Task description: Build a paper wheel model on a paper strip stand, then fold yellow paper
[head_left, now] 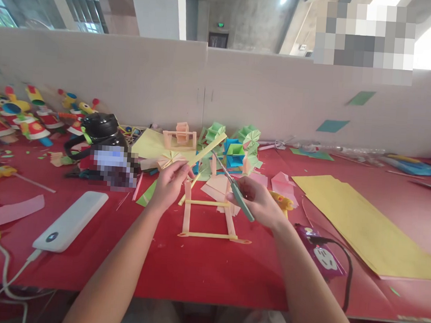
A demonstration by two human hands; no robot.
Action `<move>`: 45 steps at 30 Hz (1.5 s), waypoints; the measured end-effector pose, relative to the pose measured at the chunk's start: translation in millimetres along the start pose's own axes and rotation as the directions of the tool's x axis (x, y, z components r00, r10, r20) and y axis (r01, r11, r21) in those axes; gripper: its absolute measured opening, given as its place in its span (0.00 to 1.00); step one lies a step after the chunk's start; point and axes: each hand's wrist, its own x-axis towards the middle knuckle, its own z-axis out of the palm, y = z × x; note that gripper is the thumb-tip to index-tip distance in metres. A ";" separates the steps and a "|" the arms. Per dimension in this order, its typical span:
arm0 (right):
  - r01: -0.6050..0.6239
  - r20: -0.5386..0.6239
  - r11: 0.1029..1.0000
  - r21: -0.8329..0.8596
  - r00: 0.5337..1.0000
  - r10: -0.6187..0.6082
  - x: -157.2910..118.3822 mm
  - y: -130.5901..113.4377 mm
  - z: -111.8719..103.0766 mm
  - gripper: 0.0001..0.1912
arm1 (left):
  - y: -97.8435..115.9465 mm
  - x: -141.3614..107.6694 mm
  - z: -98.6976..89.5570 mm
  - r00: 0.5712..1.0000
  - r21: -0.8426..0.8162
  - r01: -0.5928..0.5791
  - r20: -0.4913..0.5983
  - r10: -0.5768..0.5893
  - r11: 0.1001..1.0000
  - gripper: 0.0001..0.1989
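Decent gap at the red tabletop [207, 276] front edge's middle, tbh; white oblong power bank [74, 218] blocks left, purple power strip [324, 258] right.

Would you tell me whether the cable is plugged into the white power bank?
It looks plugged in: the cable ends in a plug that meets the power bank's near end, with no gap showing.

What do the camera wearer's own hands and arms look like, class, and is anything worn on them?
The left hand and right hand are ungloved. The left forearm and right forearm are bare, with no sleeve, watch or bracelet showing. Some fingers are hidden, so rings cannot be ruled out.
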 end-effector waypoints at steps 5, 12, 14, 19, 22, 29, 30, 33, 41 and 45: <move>-0.026 0.003 1.000 0.004 1.000 0.026 -4.4 0.4 0.7 0.24 | 5.0 0.4 -2.4 1.000 -0.026 -0.005 0.020 0.006 1.000 0.16; -0.032 -0.010 0.997 0.065 0.999 0.032 -4.4 3.4 4.4 0.24 | 10.5 -3.5 -0.1 0.994 0.005 0.034 0.107 -0.034 0.999 0.17; -0.029 -0.007 0.996 0.087 1.000 0.029 -4.1 4.3 5.3 0.23 | 10.9 -4.9 0.8 0.991 0.019 0.051 0.120 -0.053 0.999 0.18; -0.052 0.015 0.989 0.142 0.999 0.050 -5.6 3.1 6.5 0.24 | 7.6 -4.3 -2.1 0.993 0.039 0.020 0.116 -0.024 0.999 0.17; -0.063 0.014 0.986 0.152 0.998 0.062 -6.2 1.8 7.6 0.25 | 4.6 -2.7 -3.7 0.996 0.030 0.013 0.093 -0.015 0.999 0.16; -0.087 -0.005 0.987 0.137 0.996 0.089 -5.9 4.1 9.6 0.26 | 5.8 -2.4 -0.3 1.000 -0.026 -0.016 0.021 0.017 1.000 0.17; -0.092 -0.005 0.987 0.131 0.996 0.093 -5.9 4.3 9.7 0.26 | 6.5 -2.4 -0.2 0.999 -0.020 -0.026 0.021 0.027 0.999 0.16; -0.105 -0.012 0.988 0.111 0.994 0.107 -5.7 3.2 11.0 0.26 | 8.3 -2.4 -0.7 0.998 0.001 -0.049 0.026 0.049 0.999 0.15; -0.040 -0.160 0.999 0.035 0.986 0.045 -4.2 0.1 14.4 0.27 | 6.9 -1.0 -2.6 0.999 -0.005 -0.031 -0.020 0.031 1.000 0.15; 0.021 -0.295 0.991 -0.132 0.954 -0.060 -4.9 4.8 -0.2 0.26 | 4.0 1.7 -5.7 0.997 -0.024 0.030 -0.070 -0.032 0.999 0.14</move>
